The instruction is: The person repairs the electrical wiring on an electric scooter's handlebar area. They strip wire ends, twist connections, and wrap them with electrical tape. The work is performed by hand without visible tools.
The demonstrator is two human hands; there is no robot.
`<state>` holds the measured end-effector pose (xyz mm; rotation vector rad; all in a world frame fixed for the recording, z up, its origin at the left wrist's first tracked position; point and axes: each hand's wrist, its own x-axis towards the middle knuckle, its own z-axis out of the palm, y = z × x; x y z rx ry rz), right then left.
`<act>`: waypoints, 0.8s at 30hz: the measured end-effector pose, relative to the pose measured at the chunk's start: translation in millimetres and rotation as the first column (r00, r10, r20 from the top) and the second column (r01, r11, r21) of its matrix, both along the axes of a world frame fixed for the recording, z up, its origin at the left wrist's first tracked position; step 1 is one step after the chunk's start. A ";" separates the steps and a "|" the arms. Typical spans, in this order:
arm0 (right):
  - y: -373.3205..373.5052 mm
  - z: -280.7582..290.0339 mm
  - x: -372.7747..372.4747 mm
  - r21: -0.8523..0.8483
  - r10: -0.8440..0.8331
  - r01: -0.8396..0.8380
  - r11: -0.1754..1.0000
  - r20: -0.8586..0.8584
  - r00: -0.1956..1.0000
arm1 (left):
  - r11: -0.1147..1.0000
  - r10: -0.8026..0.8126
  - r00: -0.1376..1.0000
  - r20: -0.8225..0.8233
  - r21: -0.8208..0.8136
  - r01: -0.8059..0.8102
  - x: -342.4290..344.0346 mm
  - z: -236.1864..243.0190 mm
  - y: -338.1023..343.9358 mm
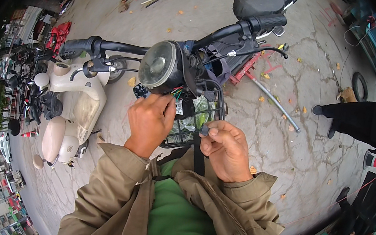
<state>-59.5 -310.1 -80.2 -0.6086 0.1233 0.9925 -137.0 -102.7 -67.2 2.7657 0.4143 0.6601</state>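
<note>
A round headlight with a clear lens and dark housing is fixed below the handlebar of a small two-wheeler. My left hand is tucked up against the underside of the headlight with curled fingers, their tips hidden. Thin coloured wires come out beside its thumb. Over the near edge of the black wire basket, my right hand pinches a small dark grey piece between thumb and forefinger. Clear plastic with something green lies in the basket.
A cream scooter stands on the left. The two-wheeler's black seat is at the back. On the right, a metal pipe lies on cracked concrete, near a person's dark-clad leg and a small tyre. Tools lie far off.
</note>
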 end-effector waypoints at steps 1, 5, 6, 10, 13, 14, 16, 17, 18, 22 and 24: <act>0.0 1.5 -1.3 0.013 -0.003 0.003 1.000 -0.010 1.000 | 1.000 0.000 1.000 0.003 0.012 0.000 0.5 -0.8 0.8; -3.5 4.3 -5.8 0.023 -0.005 0.005 1.000 -0.028 1.000 | 0.996 -0.012 0.999 -0.031 0.089 0.015 1.2 0.2 -0.5; -4.0 4.7 -6.3 0.043 -0.002 0.004 0.999 -0.055 0.998 | 0.992 -0.017 0.999 -0.046 0.127 0.022 1.3 0.0 -0.4; -5.3 6.5 -7.8 0.087 0.008 0.003 0.996 -0.116 0.993 | 0.974 -0.027 0.996 -0.088 0.221 0.046 -0.6 -2.3 0.8; -6.5 6.2 -9.5 0.062 0.006 0.000 0.998 -0.088 0.996 | 0.976 -0.033 0.994 -0.100 0.211 0.054 0.0 0.9 0.3; -7.4 6.1 -10.0 0.049 0.005 -0.002 0.999 -0.073 0.997 | 0.978 -0.036 0.994 -0.103 0.202 0.056 0.8 2.5 0.0; -8.4 5.6 -10.5 0.057 0.007 -0.004 0.998 -0.052 0.999 | 0.983 -0.041 0.996 -0.079 0.174 0.054 1.5 1.9 1.3; -8.9 5.4 -10.7 0.060 0.008 -0.005 0.998 -0.041 0.999 | 0.986 -0.043 0.997 -0.067 0.160 0.054 1.6 1.5 1.8; -9.8 4.9 -11.2 0.067 0.013 -0.011 0.998 -0.036 0.999 | 0.987 -0.037 0.997 -0.064 0.157 0.046 1.4 1.3 1.9; -12.2 8.9 -11.7 0.079 0.013 -0.019 0.997 0.080 0.997 | 0.989 -0.019 0.996 -0.090 0.144 0.032 -1.0 2.0 0.5; -14.4 14.5 -11.1 0.051 0.015 -0.026 0.998 0.210 0.978 | 0.992 -0.021 0.993 -0.114 0.121 0.035 -6.0 5.6 -3.4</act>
